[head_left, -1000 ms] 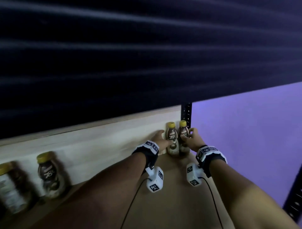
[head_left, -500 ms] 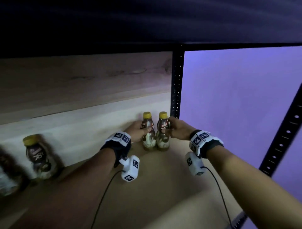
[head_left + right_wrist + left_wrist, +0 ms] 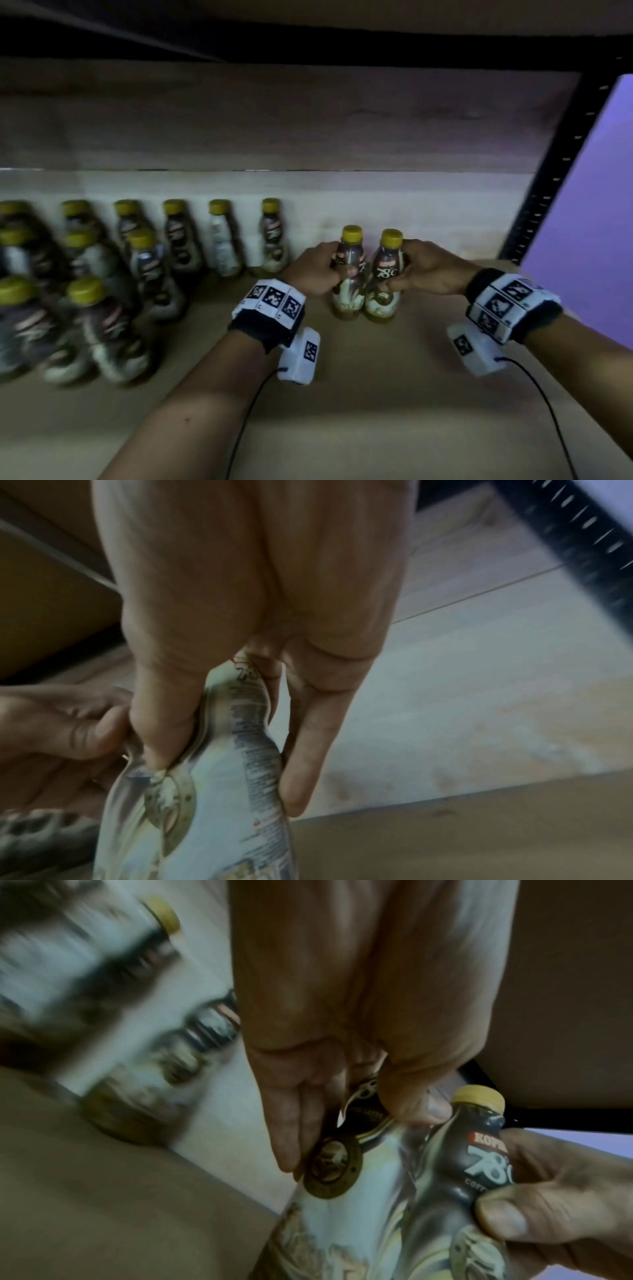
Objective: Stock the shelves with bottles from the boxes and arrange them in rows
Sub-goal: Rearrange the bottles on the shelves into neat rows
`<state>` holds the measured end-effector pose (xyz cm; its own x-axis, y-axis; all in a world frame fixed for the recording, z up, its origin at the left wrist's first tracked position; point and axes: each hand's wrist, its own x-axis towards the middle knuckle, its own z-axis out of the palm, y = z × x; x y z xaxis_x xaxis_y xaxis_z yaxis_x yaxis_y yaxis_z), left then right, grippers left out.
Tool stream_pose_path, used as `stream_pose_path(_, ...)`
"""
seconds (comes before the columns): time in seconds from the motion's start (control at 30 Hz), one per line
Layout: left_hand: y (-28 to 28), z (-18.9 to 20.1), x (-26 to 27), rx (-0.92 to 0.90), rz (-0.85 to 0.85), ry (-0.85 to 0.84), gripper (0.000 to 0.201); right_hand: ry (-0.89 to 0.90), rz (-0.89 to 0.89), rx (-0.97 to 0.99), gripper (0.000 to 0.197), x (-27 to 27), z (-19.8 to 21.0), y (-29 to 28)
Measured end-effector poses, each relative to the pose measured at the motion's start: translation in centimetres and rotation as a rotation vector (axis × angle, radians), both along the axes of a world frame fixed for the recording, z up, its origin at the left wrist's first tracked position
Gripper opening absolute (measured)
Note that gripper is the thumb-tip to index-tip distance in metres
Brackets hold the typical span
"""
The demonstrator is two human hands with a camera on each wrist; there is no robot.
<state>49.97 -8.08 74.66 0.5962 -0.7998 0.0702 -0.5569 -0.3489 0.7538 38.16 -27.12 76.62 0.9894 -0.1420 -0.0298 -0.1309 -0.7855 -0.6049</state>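
left hand (image 3: 317, 270): you grip the left bottle (image 3: 348, 274) round its waist, fingers and thumb curled on the label; the left wrist view shows the same
right hand (image 3: 423, 270): you hold the right bottle (image 3: 384, 277) the same way, thumb in front, fingers behind
bottles: both upright on the shelf (image 3: 376, 394), touching side by side, near the back wall (image 3: 428, 212); right of the stocked rows (image 3: 144, 246), apart from them; caps (image 3: 352, 233) yellow
post (image 3: 551, 178): black, well right of the pair
handling: looks like filled plastic, likely moderate weight, fairly stiff; shrink sleeve glossy, may slip; narrow waist is the best hold, you have it; tall over a small base, so could tip if you shove it high; push low or lift clear
change: half a second back the pair stood close beside the post at the shelf end; now a clear gap lies to the post and the rows are in view at left; your grips are as before; view has swung too, so part of the shift may be the camera
next, a guess: slide the pair left to close the gap with the rows; keep them touching
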Motion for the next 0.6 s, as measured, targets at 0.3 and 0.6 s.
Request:
stream_pose_path(0.3,11.2,-0.8,2.1,0.034,0.506,-0.081,0.029,-0.06,0.2,0.103,0.035,7.8,-1.3,9.5)
stream_pose_path(0.6,12.9,-1.5,3.2,-0.003,0.78,-0.072,0.039,-0.137,0.119,0.1,0.049,10.0,-2.9,13.3)
